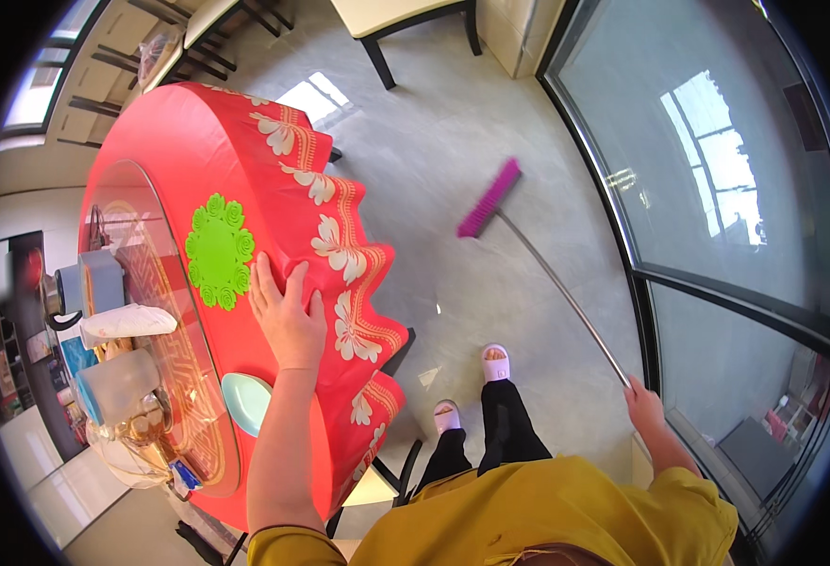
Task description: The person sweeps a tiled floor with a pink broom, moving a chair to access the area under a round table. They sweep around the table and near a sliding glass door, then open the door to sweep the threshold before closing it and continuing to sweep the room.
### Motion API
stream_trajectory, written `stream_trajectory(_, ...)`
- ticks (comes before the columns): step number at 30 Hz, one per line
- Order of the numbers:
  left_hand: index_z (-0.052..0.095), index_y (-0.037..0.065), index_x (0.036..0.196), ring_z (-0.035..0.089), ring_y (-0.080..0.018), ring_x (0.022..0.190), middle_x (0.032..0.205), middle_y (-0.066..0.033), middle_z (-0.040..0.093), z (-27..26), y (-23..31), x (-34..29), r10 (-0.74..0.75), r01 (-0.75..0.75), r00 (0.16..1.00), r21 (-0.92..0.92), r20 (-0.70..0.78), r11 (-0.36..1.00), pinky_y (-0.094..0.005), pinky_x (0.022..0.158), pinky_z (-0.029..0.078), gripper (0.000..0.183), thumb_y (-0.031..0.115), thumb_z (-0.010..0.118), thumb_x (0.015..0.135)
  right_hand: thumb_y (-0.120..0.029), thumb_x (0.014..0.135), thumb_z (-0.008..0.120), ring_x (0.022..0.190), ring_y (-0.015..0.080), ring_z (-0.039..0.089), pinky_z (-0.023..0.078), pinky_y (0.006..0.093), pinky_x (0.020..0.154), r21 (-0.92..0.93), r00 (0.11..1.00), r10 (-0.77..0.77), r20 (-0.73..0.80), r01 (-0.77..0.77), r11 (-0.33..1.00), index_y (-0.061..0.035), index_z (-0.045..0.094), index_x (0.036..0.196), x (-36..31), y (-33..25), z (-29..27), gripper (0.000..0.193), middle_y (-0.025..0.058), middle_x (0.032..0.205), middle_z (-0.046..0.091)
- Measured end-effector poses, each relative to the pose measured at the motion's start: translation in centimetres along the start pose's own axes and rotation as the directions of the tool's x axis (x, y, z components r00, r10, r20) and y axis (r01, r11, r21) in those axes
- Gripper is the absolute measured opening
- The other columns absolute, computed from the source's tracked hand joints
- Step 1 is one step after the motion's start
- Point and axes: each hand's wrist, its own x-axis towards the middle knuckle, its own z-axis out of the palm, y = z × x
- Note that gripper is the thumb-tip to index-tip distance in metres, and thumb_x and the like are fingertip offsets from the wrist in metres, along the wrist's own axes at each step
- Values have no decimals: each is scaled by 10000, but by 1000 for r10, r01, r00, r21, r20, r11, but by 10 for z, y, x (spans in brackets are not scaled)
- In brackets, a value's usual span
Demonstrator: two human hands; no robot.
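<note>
My right hand (645, 406) is closed round the upper end of a broom's metal handle (571, 302). The broom's purple bristle head (490, 198) rests on the grey floor, ahead of my feet. My left hand (290, 311) lies with fingers spread on the red tablecloth (288, 222), close to the table's edge. Just beyond its fingertips is a bright green mat with a flower-shaped border (220, 251). A pale mint-green plate (247, 403) sits nearer to me, beside my left forearm.
A glass turntable (174, 311) on the table carries a tissue pack (129, 323), a grey box (101, 281) and a frosted container (120, 385). Black-framed glass doors (632, 255) stand along the right. A chair (401, 481) is tucked near my legs; another seat (401, 19) stands at the back.
</note>
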Motion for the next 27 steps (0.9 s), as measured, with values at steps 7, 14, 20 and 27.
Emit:
stream_trajectory(7, 571, 130, 1061, 282, -390, 1226, 1348, -179, 285, 0, 3, 6, -10, 11, 1000, -17, 7, 1000, -493, 991, 266, 394, 76, 636, 676, -336, 893, 400, 819, 402, 562, 435, 509, 688, 98, 940, -342, -4, 340, 935, -158, 433, 1171, 180, -246, -37, 332, 215, 874, 597)
stream_trajectory(14, 577, 107, 1041, 278, -379, 1230, 1347, -182, 283, -2, 0, 9, -44, 45, 998, -38, 43, 998, -476, 998, 255, 392, 62, 646, 657, -335, 884, 405, 805, 383, 568, 448, 484, 675, -31, 878, -478, -28, 477, 878, -90, 511, 955, 242, -314, -39, 276, 175, 830, 602)
stream_trajectory(20, 581, 105, 1026, 277, -383, 1227, 1344, -189, 285, -5, -4, 12, -64, 68, 997, -88, 50, 994, -484, 1000, 251, 386, 44, 633, 648, -336, 881, 414, 828, 366, 568, 445, 472, 698, 21, 916, -401, -16, 401, 916, -148, 501, 1093, 191, -263, -67, 296, 171, 884, 602)
stream_trajectory(27, 570, 98, 1033, 265, -408, 1225, 1345, -211, 272, -4, -10, 17, -58, 65, 996, -107, 70, 992, -510, 998, 234, 383, 37, 609, 656, -311, 893, 403, 799, 363, 569, 444, 474, 686, -137, 943, -325, -75, 313, 940, -193, 416, 1210, 176, -271, -115, 339, 171, 827, 599)
